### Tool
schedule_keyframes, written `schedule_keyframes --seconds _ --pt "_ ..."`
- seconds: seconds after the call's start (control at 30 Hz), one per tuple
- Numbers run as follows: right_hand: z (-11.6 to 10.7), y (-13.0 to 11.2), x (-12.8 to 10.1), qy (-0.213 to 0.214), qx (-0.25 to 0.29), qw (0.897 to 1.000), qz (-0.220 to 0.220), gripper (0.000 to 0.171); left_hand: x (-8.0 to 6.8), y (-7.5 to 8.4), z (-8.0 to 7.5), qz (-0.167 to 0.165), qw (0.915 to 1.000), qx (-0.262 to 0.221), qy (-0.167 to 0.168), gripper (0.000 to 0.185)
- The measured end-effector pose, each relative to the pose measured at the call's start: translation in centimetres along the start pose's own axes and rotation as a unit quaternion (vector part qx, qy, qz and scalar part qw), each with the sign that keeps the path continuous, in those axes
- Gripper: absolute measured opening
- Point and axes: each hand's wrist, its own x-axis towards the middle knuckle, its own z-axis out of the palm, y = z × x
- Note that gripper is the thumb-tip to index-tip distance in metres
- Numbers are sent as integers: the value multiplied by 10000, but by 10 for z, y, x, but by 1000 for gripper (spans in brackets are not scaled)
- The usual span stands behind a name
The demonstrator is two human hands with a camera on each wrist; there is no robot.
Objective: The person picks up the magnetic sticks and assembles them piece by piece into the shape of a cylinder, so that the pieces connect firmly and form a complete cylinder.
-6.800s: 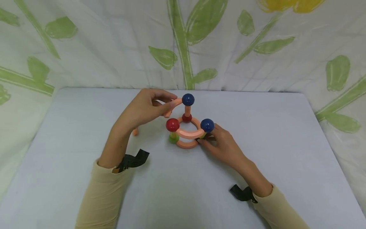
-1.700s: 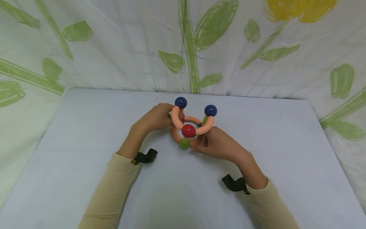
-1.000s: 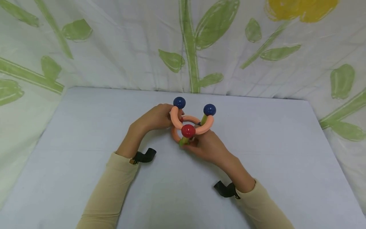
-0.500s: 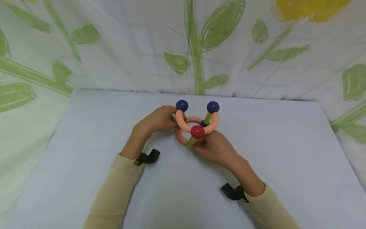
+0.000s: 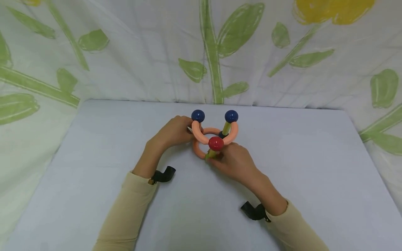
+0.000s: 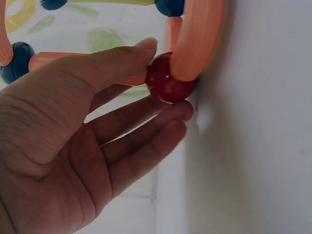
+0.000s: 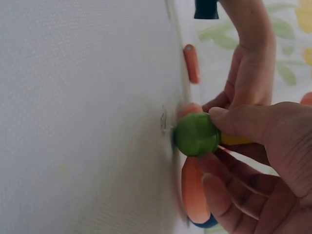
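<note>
A magnetic stick-and-ball frame stands mid-table. Its upper level has two blue balls (image 5: 198, 115) and a red ball (image 5: 216, 143), joined by two curved orange sticks (image 5: 199, 134). Short upright sticks lead down to a ring of curved orange sticks. My left hand (image 5: 177, 130) holds the lower red ball (image 6: 170, 78) at the ring's far left, thumb on one side and fingertips on the other. With my right hand (image 5: 238, 162) I pinch the lower green ball (image 7: 197, 134) at the near side, where a yellow upright stick (image 7: 234, 139) meets it.
A loose orange stick (image 7: 191, 63) lies beyond the frame in the right wrist view, hidden in the head view. The white table (image 5: 94, 167) ends at a white curtain (image 5: 150, 62) painted with leaves. Dark straps (image 5: 164, 174) stick out from both wrists.
The frame has turned and gained a second curved orange stick on top. My left hand went from that stick down to the lower red ball; my right hand shifted to the green ball.
</note>
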Motion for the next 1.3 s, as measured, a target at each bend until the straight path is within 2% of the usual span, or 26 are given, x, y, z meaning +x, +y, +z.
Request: schedule_keyframes --seconds 0.13,0.43,0.9,1.07,1.13,1.3 --pt "-4 2 1 -85 -93 9999 72 24 -5 -2 4 -4 9999 -12 144 7" --pt "-11 5 2 -322 -193 9988 306 24 -16 -7 9 147 9989 212 383 20" --pt "-15 11 2 -138 -197 9993 292 24 -31 -3 16 -33 9975 318 628 22" --pt "-16 15 2 83 -276 9993 253 54 -37 -3 19 -46 9973 296 672 20" --pt "-17 15 3 152 -322 9990 278 60 -39 -3 19 4 9975 283 651 19" --pt "-16 17 5 278 -304 9982 428 33 -45 -2 19 189 9976 471 466 16"
